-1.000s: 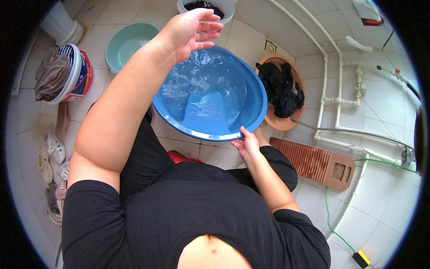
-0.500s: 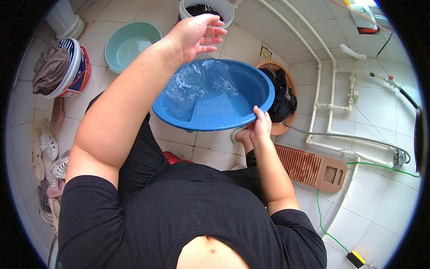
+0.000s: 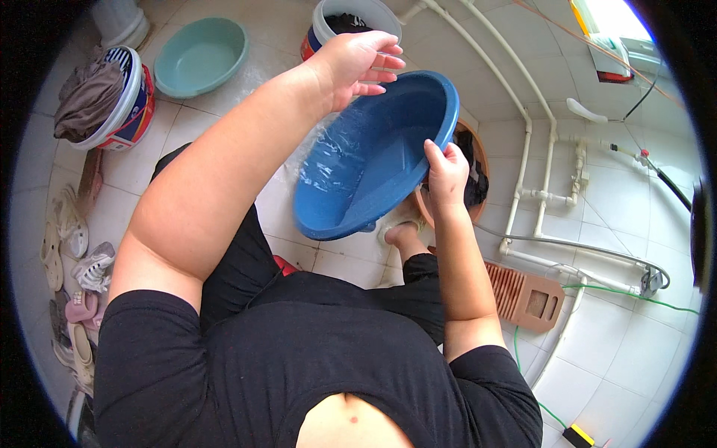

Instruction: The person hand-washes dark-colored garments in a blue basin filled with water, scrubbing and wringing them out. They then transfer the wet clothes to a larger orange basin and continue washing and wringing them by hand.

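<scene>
The blue basin (image 3: pixel 388 153) is off the floor in front of the person, strongly tilted, its left side low and its right side raised. Clear water gathers and streaks along the low left side. The right hand (image 3: pixel 447 173) grasps the raised right rim of the blue basin, thumb lying on the edge. The left hand (image 3: pixel 366 72) is at the far left side of the blue basin, released, its fingers apart and slightly curled; whether it touches the rim I cannot tell, and its forearm crosses in front of the floor left of the blue basin.

Left of the blue basin and farther off sits a mint-green basin (image 3: pixel 200 58), and a wet sheen shows on the floor (image 3: pixel 340 269) tiles between the two. Farther left of the blue basin, a bucket (image 3: pixel 142 113) is heaped with brownish cloth. Beyond the blue basin is a white-rimmed bucket (image 3: pixel 320 26) with dark cloth inside. Just right of the blue basin, partly covered by it, is an orange-brown basin (image 3: pixel 424 207) holding black cloth (image 3: pixel 476 187). A brown washboard (image 3: pixel 524 297) lies to the right of the blue basin and nearer the person, while pale pipes (image 3: pixel 527 149) run along the wall well to its right.
</scene>
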The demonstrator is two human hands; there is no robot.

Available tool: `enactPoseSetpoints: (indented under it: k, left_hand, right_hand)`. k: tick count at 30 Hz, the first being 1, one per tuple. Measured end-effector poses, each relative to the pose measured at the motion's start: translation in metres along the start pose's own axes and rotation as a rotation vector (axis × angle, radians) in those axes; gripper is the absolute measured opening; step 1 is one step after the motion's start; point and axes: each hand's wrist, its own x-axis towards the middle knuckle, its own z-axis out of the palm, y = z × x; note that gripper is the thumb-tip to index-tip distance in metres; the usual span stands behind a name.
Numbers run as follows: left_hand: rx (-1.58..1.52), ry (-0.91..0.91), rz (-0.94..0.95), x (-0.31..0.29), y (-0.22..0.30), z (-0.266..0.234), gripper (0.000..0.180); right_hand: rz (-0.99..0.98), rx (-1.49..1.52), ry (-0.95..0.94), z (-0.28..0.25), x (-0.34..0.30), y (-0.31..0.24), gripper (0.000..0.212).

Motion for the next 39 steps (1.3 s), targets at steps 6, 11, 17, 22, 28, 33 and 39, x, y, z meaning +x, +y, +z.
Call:
enactPoseSetpoints:
  k: [6, 11, 17, 22, 28, 33, 39]
  left_hand:
    - [-0.027, -0.015, -0.022, -0.002, 0.002, -0.004, 0.030]
    - [0.010, -0.002, -0.018, -0.005, 0.000, -0.002, 0.030]
    - [-0.004, -0.019, -0.069, -0.002, -0.003, 0.000, 0.031]
    - [0.011, -0.021, -0.077, -0.002, -0.008, 0.004, 0.032]
    - [0.005, -0.034, -0.143, 0.000, -0.009, 0.006, 0.032]
    - [0.000, -0.044, -0.182, -0.001, -0.008, 0.008, 0.032]
    - [0.020, -0.055, -0.182, -0.001, -0.012, 0.007, 0.033]
  right_hand:
    - [-0.007, -0.234, -0.010, 0.030, -0.005, -0.021, 0.035]
    - [-0.198, -0.432, 0.066, 0.042, -0.003, -0.014, 0.042]
    - [-0.194, -0.457, 0.083, 0.044, -0.008, -0.019, 0.043]
    - [-0.184, -0.455, 0.076, 0.041, -0.012, -0.018, 0.042]
    - [-0.159, -0.434, 0.076, 0.035, -0.014, -0.015, 0.042]
    - [-0.088, -0.362, 0.038, 0.025, -0.013, -0.010, 0.044]
    - [-0.036, -0.261, 0.003, 0.012, -0.015, -0.005, 0.043]
